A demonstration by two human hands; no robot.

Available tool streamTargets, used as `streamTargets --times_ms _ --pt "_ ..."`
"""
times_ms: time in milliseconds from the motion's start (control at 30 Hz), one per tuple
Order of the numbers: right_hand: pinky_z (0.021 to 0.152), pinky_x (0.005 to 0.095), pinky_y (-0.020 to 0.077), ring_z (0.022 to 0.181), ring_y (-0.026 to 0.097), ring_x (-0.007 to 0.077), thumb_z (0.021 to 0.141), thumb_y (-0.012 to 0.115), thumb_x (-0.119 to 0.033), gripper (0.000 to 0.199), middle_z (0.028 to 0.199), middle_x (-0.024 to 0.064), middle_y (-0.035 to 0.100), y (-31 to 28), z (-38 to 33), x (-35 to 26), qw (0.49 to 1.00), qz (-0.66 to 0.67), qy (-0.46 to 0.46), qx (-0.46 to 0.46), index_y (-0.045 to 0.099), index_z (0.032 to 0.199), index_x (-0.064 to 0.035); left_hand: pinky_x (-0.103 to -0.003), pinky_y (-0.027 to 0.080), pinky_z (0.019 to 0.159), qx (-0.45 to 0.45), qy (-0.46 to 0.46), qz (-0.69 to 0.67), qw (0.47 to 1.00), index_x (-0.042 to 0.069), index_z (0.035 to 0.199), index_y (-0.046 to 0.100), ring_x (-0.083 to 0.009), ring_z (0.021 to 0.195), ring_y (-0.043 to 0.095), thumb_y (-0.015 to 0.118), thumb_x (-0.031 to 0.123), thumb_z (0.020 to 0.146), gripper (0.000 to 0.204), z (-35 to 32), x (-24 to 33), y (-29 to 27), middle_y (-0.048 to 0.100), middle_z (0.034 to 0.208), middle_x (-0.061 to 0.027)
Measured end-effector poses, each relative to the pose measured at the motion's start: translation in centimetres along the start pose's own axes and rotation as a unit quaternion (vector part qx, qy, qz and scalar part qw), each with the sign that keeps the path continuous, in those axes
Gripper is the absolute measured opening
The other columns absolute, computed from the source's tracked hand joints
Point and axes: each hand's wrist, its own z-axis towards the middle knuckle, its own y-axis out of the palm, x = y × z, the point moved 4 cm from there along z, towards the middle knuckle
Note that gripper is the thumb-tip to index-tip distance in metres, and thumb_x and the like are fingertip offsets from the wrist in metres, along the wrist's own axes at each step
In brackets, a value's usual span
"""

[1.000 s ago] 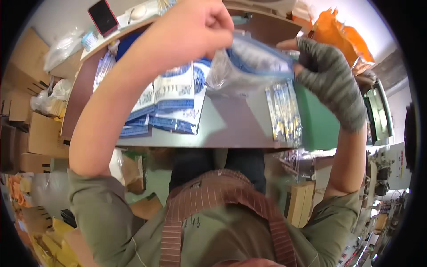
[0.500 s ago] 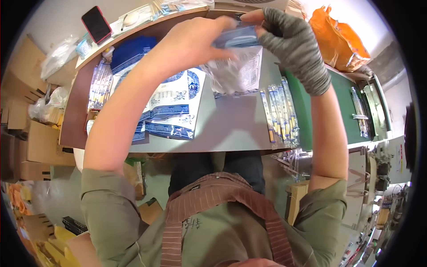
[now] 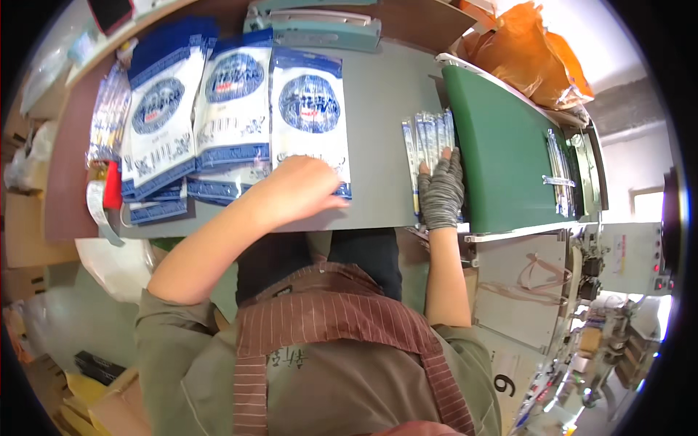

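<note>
My left hand [image 3: 307, 187] is over the lower end of a white and blue printed plastic bag [image 3: 309, 102], the rightmost of several flat bags. Its fingers point right, loosely bent and partly hidden; nothing shows in them. A striped grey fingerless glove covers my right hand [image 3: 441, 190], which lies with fingers stretched over a row of slim clear-wrapped sticks [image 3: 430, 134]. These sticks have blue and yellow ends and lie beside a green board. Two more printed bags, a middle one [image 3: 233, 98] and a left one [image 3: 158, 105], overlap other bags beneath.
A pale green metal bar-shaped device [image 3: 313, 30] lies at the table's back. The green board [image 3: 502, 152] borders the right side, with more wrapped sticks [image 3: 560, 174] on it. An orange plastic bag [image 3: 531, 54] stands behind. More slim packets [image 3: 109, 116] are at far left.
Both hands came down from the back of the table, where they held a clear-topped bag. That bag is no longer between them. My right hand now rests on the sticks; the view has shifted.
</note>
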Motion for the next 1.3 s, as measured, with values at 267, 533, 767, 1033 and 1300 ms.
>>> streamTargets --times_ms 267,533,767,1033,1300 --pt "0.105 0.0397 0.0339 0.126 0.044 0.0378 0.095 0.039 -0.053 0.069 0.136 0.0266 0.045 0.5 4.1 1.5 0.928 0.203 0.268 -0.162 0.042 0.134 0.0042 -0.042 0.038 0.102 0.354 -0.164 -0.454 0.801 -0.012 0.124 0.038 -0.0392 0.122 0.046 0.07 0.034 0.076 0.074 15.9 -1.5 5.4 0.047 0.126 -0.0304" --pt "0.073 0.032 0.0498 0.082 0.059 0.0185 0.088 0.063 -0.032 0.045 0.093 0.0078 0.063 2.1 6.3 -3.7 0.683 0.672 0.263 -0.114 0.054 0.121 -0.0027 -0.044 0.035 0.101 0.398 -0.19 -0.459 0.771 -0.01 0.128 0.037 -0.0389 0.121 0.041 0.068 0.048 0.077 0.083 17.8 1.2 3.6 0.043 0.127 -0.0286" --pt "0.07 0.0281 0.0497 0.082 0.059 0.0145 0.07 0.082 -0.018 0.047 0.094 0.005 0.063 -11.0 7.8 -6.5 0.648 0.757 0.062 -0.055 0.059 0.109 -0.0026 -0.045 0.034 0.099 0.502 0.09 -0.352 0.785 -0.001 0.137 0.029 -0.0378 0.117 0.039 0.073 0.054 0.072 0.096 11.2 5.0 -4.1 0.042 0.121 -0.0201" --pt "0.077 0.0304 0.0521 0.09 0.06 0.0179 0.065 0.085 -0.019 0.061 0.104 0.0064 0.06 -9.3 5.6 -5.0 0.671 0.725 0.071 -0.139 0.055 0.116 -0.0013 -0.045 0.042 0.095 0.441 0.166 -0.246 0.847 0.006 0.144 0.023 -0.0401 0.118 0.043 0.082 0.057 0.054 0.119 10.8 4.3 -1.6 0.033 0.135 -0.0184" --pt "0.095 0.033 0.045 0.108 0.055 0.0199 0.069 0.079 -0.013 0.067 0.121 0.0099 0.056 -9.7 0.9 -6.6 0.699 0.709 0.057 -0.074 0.048 0.127 -0.0001 -0.047 0.036 0.104 0.382 0.188 -0.234 0.874 0.01 0.149 0.004 -0.0435 0.136 0.024 0.085 0.03 0.06 0.122 8.8 3.2 2.1 0.006 0.152 -0.0256"
